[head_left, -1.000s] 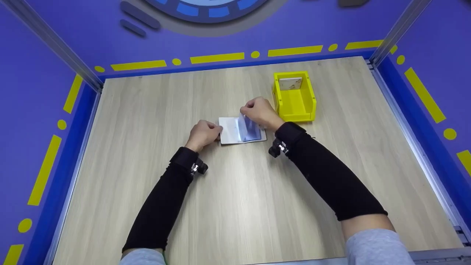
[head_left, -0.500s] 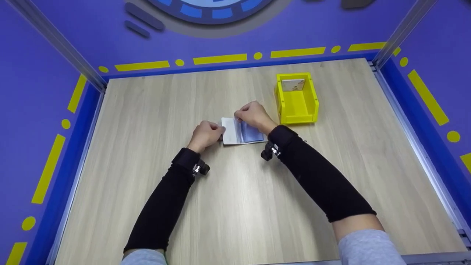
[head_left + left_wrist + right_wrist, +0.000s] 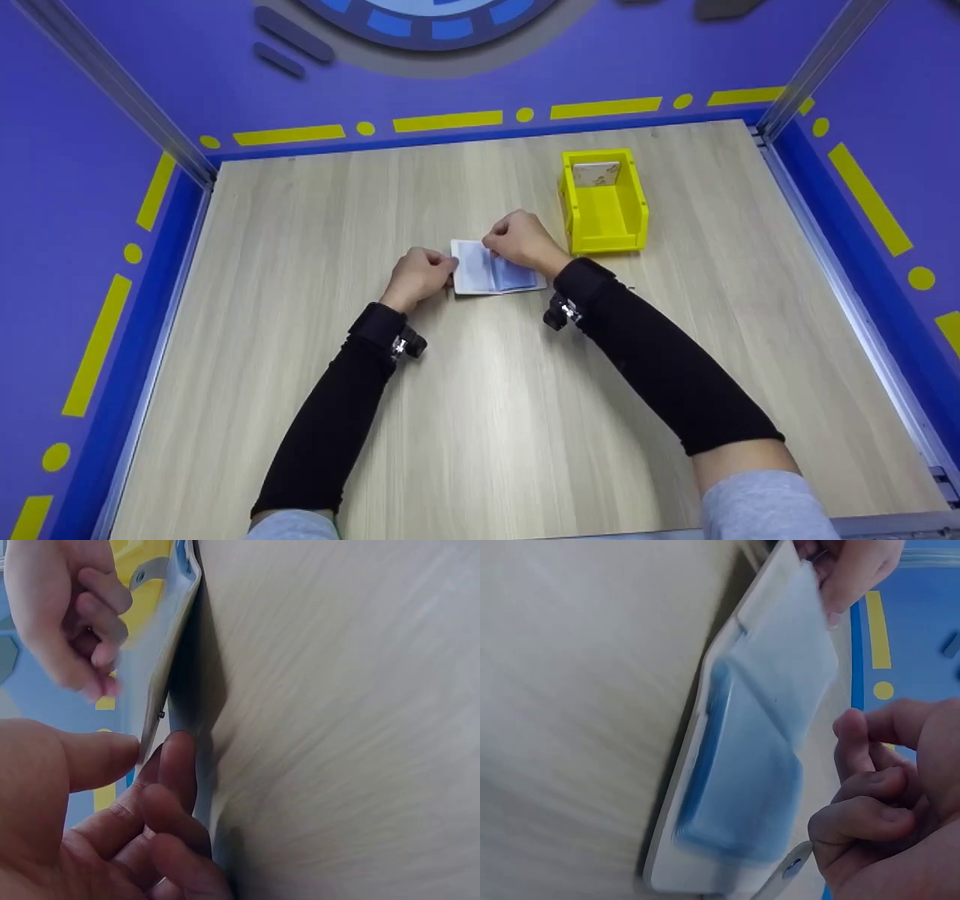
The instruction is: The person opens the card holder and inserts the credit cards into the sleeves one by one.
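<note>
A small white card holder point(image 3: 462, 287) lies spread open near the middle of the table, its translucent bluish plastic sleeves point(image 3: 742, 780) fanned to both sides of the spine. My left hand point(image 3: 417, 274) pinches the left cover's edge between thumb and index finger; in the left wrist view that edge is tilted up off the table. Over the right half is my right hand point(image 3: 523, 241), fingers curled and thumb meeting the index fingertip. The right wrist view shows nothing between those fingertips, beside the sleeves. A strap with a metal snap point(image 3: 790, 864) sticks out from the holder's right cover.
A yellow open-front bin point(image 3: 609, 244) stands behind and right of the card holder, close to my right hand. A pale printed card point(image 3: 597, 174) leans against its back wall. Blue-purple panels point(image 3: 450, 90) with yellow marks enclose the wooden table point(image 3: 480, 420).
A sleeve raised by my right hand has come over to the left and now lies against the left cover. My right hand has shifted slightly back right, off it. My left hand keeps its pinch.
</note>
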`<state>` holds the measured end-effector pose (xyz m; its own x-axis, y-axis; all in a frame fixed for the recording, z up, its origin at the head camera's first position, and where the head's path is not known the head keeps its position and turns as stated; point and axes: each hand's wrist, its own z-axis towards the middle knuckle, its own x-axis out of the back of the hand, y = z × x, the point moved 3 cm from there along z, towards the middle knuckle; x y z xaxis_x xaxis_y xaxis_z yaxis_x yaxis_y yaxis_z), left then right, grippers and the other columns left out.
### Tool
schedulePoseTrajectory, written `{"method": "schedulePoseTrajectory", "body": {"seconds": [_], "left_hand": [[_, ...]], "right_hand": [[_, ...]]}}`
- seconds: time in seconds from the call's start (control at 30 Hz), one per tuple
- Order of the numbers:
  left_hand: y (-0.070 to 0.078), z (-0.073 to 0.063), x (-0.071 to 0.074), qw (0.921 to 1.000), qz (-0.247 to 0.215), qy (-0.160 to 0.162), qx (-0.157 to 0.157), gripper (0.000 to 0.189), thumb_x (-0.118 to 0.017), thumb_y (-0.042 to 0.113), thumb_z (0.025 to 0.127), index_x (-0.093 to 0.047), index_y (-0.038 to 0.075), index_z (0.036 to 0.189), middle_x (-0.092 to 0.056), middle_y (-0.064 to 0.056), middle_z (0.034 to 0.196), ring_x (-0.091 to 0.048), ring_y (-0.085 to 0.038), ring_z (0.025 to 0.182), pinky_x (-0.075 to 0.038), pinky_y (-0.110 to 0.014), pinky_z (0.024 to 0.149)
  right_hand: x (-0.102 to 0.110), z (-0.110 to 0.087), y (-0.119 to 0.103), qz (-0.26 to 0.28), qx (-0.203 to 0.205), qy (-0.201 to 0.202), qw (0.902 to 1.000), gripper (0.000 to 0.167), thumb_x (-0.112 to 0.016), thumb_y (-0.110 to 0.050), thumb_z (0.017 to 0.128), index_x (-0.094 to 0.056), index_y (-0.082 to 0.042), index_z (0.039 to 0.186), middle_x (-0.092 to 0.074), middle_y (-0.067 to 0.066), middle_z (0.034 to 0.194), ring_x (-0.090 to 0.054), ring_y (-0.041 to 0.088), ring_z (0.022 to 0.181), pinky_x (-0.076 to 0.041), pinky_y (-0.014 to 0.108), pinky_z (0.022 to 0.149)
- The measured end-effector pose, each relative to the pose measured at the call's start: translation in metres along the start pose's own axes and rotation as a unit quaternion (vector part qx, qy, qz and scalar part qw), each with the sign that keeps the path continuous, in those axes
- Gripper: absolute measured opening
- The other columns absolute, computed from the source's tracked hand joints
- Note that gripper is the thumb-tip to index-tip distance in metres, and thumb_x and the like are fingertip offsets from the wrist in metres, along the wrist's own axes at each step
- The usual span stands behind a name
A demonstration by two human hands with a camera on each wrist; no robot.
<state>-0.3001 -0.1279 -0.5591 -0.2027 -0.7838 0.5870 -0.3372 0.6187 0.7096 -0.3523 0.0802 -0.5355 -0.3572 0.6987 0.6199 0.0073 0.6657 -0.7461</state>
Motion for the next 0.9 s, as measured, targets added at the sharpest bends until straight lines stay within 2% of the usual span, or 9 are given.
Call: {"method": "schedulePoseTrajectory", "body": {"seconds": [0.13, 0.23, 0.3, 0.37, 0.53, 0.73, 0.9], "left_hand": [[0.001, -0.001, 0.001, 1.0000, 0.001, 0.000, -0.006, 0.039, -0.065, 0.043, 0.110, -0.079, 0.014, 0.089, -0.073, 0.001, 0.083, -0.053, -0.012, 0.066, -0.039, -0.028, 0.059], [0.002, -0.001, 0.002, 0.9999, 0.006, 0.001, -0.016, 0.045, -0.068, 0.051, 0.107, -0.071, 0.017, 0.077, -0.064, 0.006, 0.071, -0.050, -0.012, 0.062, -0.036, -0.029, 0.057], [0.002, -0.001, 0.001, 0.9997, 0.007, -0.001, -0.024, 0.045, -0.071, 0.054, 0.104, -0.069, 0.020, 0.074, -0.058, 0.009, 0.067, -0.049, -0.012, 0.062, -0.036, -0.028, 0.057], [0.002, -0.001, 0.001, 0.9995, 0.004, -0.002, -0.032, 0.043, -0.075, 0.055, 0.101, -0.069, 0.022, 0.075, -0.055, 0.011, 0.067, -0.049, -0.011, 0.063, -0.036, -0.028, 0.058], [0.001, -0.002, 0.002, 0.9992, -0.007, 0.006, -0.039, 0.032, -0.083, 0.049, 0.096, -0.076, 0.019, 0.086, -0.059, 0.010, 0.071, -0.054, -0.011, 0.067, -0.040, -0.027, 0.061], [0.000, -0.003, 0.001, 0.9992, -0.010, 0.013, -0.037, 0.031, -0.085, 0.044, 0.095, -0.079, 0.015, 0.086, -0.059, 0.010, 0.070, -0.054, -0.011, 0.066, -0.041, -0.027, 0.060], [0.000, -0.002, 0.001, 0.9992, -0.005, 0.018, -0.034, 0.028, -0.083, 0.040, 0.096, -0.079, 0.015, 0.082, -0.059, 0.011, 0.070, -0.052, -0.012, 0.065, -0.039, -0.028, 0.059]], "right_hand": [[0.005, -0.004, 0.000, -0.023, 0.019, 0.000, 0.9995, 0.027, -0.069, -0.025, 0.103, -0.085, -0.004, 0.099, -0.070, -0.001, 0.076, -0.057, 0.014, 0.075, -0.042, 0.026, 0.070], [0.010, -0.005, -0.002, -0.017, 0.028, 0.008, 0.9994, 0.028, -0.068, -0.026, 0.105, -0.085, -0.004, 0.103, -0.070, -0.001, 0.080, -0.058, 0.015, 0.077, -0.043, 0.027, 0.069], [0.014, -0.007, -0.003, -0.006, 0.036, 0.017, 0.9992, 0.028, -0.067, -0.026, 0.105, -0.085, -0.004, 0.107, -0.072, 0.001, 0.084, -0.059, 0.016, 0.078, -0.045, 0.027, 0.069], [0.019, -0.009, -0.004, 0.006, 0.043, 0.027, 0.9987, 0.028, -0.067, -0.025, 0.105, -0.085, -0.004, 0.109, -0.073, 0.003, 0.087, -0.060, 0.016, 0.079, -0.046, 0.027, 0.069], [0.030, -0.015, -0.004, 0.023, 0.056, 0.048, 0.9970, 0.024, -0.067, -0.023, 0.105, -0.085, -0.006, 0.104, -0.074, 0.005, 0.089, -0.061, 0.018, 0.080, -0.048, 0.029, 0.071], [0.028, -0.024, 0.009, -0.009, 0.048, 0.015, 0.9987, 0.027, -0.067, -0.024, 0.107, -0.084, -0.004, 0.108, -0.071, 0.005, 0.089, -0.060, 0.019, 0.082, -0.048, 0.029, 0.071], [0.025, -0.031, 0.020, -0.055, 0.076, -0.004, 0.9955, 0.024, -0.069, -0.020, 0.103, -0.085, -0.002, 0.106, -0.077, 0.010, 0.094, -0.062, 0.019, 0.084, -0.048, 0.028, 0.073]]}}
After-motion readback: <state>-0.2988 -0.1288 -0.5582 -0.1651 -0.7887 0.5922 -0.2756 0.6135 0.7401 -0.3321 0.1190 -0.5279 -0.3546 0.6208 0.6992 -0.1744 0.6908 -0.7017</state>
